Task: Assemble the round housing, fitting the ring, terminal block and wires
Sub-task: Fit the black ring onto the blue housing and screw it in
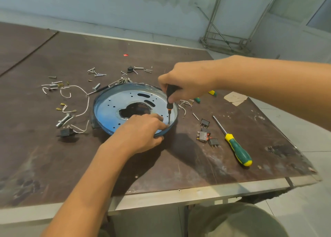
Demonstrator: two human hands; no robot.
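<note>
round housing (111, 108) lies open side up near the middle of the worktop (179, 165). it is a shallow blue-tinted metal pan; its floor has small holes, two slots and a large irregular cut-out.

left hand (141, 131) is on the near rim, fingers curled over into the pan and thumb outside below the rim, so it pinches the housing rim. its fingertips sit just beside the driver tip; cannot tell whether they also hold a screw.

right hand (186, 86) is closed round the handle of a black-and-orange screwdriver (169, 102). the driver is nearly upright, tip down on the pan floor close to the right rim.

left of housing:
- white wires (84, 100) looped loose on the worktop
- a bolt (63, 120)
- a small black block (65, 132) with white leads, nearest the front

far side: loose screws (96, 73), scattered.

right of housing:
- black switch blocks (206, 134) in a cluster
- just beyond them, a green-and-yellow screwdriver (237, 149) lying flat, no hand on it
- a paper scrap (235, 98) towards the far right edge
</note>
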